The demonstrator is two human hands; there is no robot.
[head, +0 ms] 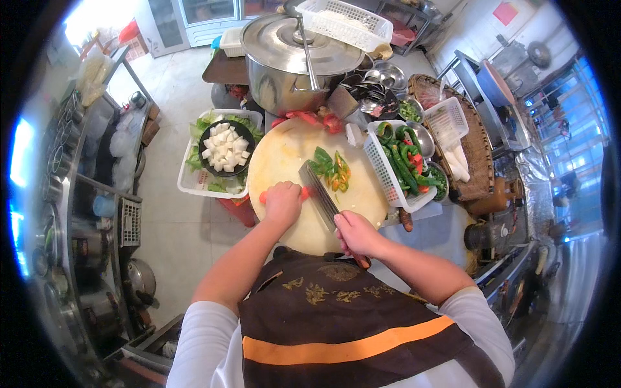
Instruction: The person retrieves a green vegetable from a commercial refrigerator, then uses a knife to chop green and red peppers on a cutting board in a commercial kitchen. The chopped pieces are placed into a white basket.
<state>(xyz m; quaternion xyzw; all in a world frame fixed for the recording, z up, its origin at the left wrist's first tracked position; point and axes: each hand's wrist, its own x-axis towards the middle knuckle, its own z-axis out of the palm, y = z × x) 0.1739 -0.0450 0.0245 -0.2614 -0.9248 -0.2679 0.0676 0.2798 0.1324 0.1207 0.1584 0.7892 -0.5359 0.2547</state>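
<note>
On a round, pale chopping board (286,145), my left hand (284,205) presses down on a red pepper (304,193). Both ends of the pepper show past my fingers. My right hand (358,234) grips the handle of a cleaver (322,195), whose broad blade stands at the pepper's right end. Just beyond the blade lies a small heap of cut green pepper pieces (324,162), with orange and yellow-green slices (339,175) beside it. My fingers hide the middle of the red pepper.
Left of the board, a black bowl of white cubes (225,148) sits on a white basket (187,182) of lettuce. At right stands a white basket (379,165) of green and red peppers. A large lidded steel pot (281,82) rises behind, with a ladle (309,58) across its lid.
</note>
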